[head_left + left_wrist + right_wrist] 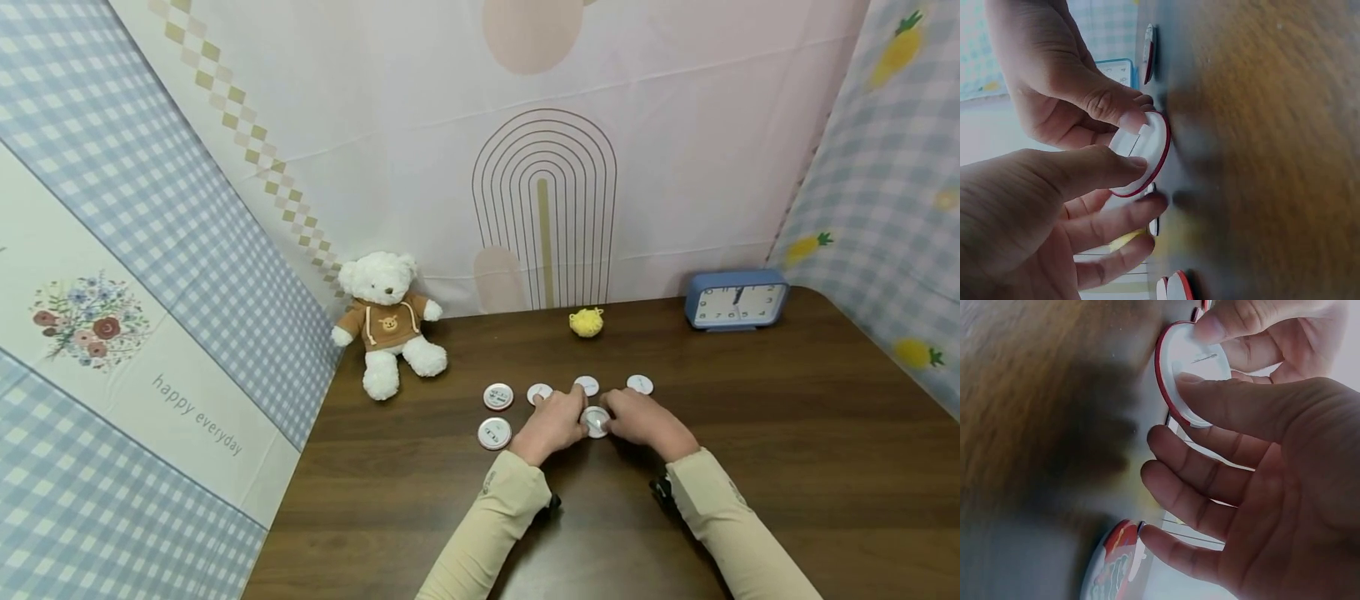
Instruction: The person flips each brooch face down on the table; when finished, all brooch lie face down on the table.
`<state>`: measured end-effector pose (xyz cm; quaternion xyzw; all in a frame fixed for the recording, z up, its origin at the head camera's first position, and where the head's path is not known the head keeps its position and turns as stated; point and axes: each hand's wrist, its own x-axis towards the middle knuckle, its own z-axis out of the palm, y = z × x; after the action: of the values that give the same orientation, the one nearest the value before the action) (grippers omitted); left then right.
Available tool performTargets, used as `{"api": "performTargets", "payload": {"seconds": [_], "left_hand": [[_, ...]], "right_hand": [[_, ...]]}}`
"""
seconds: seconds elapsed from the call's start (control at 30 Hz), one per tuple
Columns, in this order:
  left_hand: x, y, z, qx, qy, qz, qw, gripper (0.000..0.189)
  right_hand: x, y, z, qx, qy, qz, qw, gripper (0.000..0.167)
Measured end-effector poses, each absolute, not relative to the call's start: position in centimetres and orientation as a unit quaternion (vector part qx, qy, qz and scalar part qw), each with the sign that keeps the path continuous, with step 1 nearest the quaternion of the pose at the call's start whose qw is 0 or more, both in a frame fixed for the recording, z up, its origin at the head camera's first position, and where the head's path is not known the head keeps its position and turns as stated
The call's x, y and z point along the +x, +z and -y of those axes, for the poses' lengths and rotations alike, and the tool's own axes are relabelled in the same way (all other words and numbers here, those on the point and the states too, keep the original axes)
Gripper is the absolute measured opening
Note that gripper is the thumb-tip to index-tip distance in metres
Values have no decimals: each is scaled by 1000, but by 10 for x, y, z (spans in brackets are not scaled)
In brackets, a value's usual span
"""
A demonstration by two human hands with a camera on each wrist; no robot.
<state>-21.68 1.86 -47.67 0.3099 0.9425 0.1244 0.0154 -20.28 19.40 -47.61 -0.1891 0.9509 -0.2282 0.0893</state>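
Both hands hold one round pin-back badge point(596, 422) just above the table, its white back with a metal pin turned toward me. The left hand point(553, 422) pinches it between thumb and fingers on the left side. On the opposite side the right hand point(645, 419) pinches it the same way, its other fingers spread loosely in the right wrist view. A red rim runs round the held badge point(1154, 147). Behind the hands lie small round badges point(640, 384), point(539, 393) partly covered by the left hand. Two larger badges point(494, 433) lie pin side up to the left.
A white teddy bear point(390, 325) in a brown hoodie sits at the back left of the wooden table point(390, 500). A small yellow knitted object point(587, 322) lies at the back middle. At the back right stands a blue clock point(738, 300). Printed cloth hangs behind and beside.
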Motion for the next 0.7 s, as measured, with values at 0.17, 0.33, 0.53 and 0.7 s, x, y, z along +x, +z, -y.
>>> {"api": "performTargets", "payload": {"seconds": [0.17, 0.33, 0.53, 0.7], "left_hand": [[-217, -479, -22, 285, 85, -955, 23, 30], [-215, -480, -25, 268, 59, -961, 23, 32], [-210, -482, -26, 250, 56, -966, 31, 29], [-209, -483, -28, 244, 50, -968, 24, 30]], "right_hand": [[-205, -477, -192, -196, -226, -951, 74, 12], [-206, -478, -190, -197, -230, -951, 64, 16], [-206, -479, -187, -200, -227, -952, 47, 17], [-207, -480, -185, -196, -212, -956, 44, 17]]}}
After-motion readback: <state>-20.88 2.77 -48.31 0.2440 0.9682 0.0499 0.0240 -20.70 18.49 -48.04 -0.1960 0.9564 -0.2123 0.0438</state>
